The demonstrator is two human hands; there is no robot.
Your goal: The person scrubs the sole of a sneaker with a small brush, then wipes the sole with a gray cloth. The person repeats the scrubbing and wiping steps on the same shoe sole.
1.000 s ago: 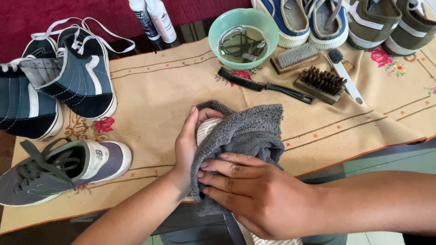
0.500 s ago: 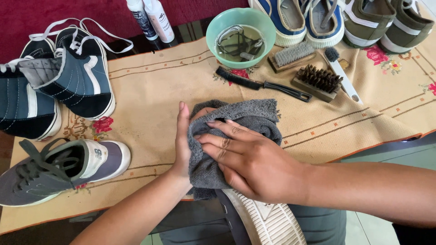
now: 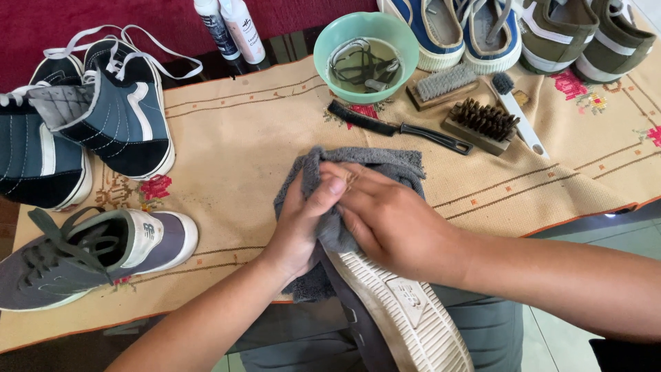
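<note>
Beyond the cloth-wrapped shoe (image 3: 392, 310): brushes (image 3: 475, 114), bowl (image 3: 365, 41), sneakers (image 3: 103, 117).

2 bare forearms, no sleeves, grey trousers (image 3: 482, 324)

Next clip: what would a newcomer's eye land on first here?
First, the two hands at the centre: the left hand and right hand press a grey towel around the toe of a shoe turned sole-up at the table's near edge. Next, the green bowl of murky water with laces at top centre, brushes beside it, and the blue high-top sneakers at left.
</note>
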